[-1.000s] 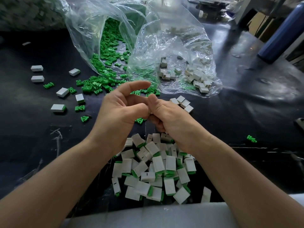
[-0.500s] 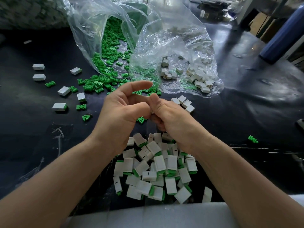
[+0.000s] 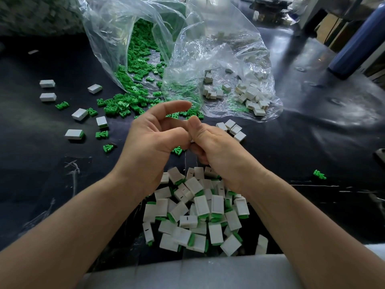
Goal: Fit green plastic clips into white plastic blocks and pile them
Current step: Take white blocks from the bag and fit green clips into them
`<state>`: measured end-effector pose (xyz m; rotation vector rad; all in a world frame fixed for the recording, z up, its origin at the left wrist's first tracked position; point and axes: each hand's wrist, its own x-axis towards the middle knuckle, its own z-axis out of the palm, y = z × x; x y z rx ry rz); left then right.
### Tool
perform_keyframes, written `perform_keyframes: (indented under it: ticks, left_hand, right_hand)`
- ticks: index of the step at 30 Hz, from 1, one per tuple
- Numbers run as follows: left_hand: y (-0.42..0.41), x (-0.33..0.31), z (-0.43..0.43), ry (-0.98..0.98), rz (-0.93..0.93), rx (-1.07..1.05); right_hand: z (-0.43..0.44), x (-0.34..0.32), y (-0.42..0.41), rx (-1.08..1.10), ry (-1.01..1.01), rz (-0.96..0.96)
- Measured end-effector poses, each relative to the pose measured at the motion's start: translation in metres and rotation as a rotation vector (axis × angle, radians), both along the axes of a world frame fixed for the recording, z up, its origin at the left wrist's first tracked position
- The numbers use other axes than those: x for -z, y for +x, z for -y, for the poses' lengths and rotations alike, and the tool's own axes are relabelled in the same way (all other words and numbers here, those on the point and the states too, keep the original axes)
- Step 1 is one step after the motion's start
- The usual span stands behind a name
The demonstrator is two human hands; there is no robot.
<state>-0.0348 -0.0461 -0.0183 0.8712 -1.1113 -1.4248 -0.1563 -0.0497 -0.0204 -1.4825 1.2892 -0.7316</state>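
Black table (image 3: 291, 147) with clear bags (image 3: 218, 49) spilling green clips (image 3: 129, 101) and white blocks (image 3: 252, 99). Left hand (image 3: 150, 147) and right hand (image 3: 220, 151) meet, fingers curled; contents hidden.

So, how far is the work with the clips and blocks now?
Done: a pile of fitted blocks lies nearest the person. In hand: the left hand and right hand pinch one block, mostly hidden. Left: many loose clips and loose blocks remain at the bags.
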Motion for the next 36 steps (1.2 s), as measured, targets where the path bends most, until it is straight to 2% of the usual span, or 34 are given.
perform_keyframes:
  ticks: [11,15,20,26,36]
  left_hand:
    - [-0.0003,-0.0004,-0.0008,0.019,-0.021,-0.005]
    - [0.0002,-0.0017,-0.0005,0.054,-0.102,0.027]
    - [0.0013,-0.0021,0.0011,0.076,-0.077,0.009]
    - [0.0003,-0.0002,0.0004,0.078,-0.064,0.005]
    - [-0.0005,0.0014,0.0012,0.094,-0.063,-0.004]
  right_hand:
    - [0.0002,0.0006,-0.0011,-0.025,-0.012,0.023]
    - [0.0016,-0.0018,-0.0041,-0.053,0.055,0.107]
    - [0.0046,0.0001,-0.0069,-0.050,0.156,0.193]
    - [0.0014,-0.0007,-0.0051,-0.062,0.031,0.085]
    - [-0.0002,-0.0029,0.0015,-0.028,-0.006,-0.067]
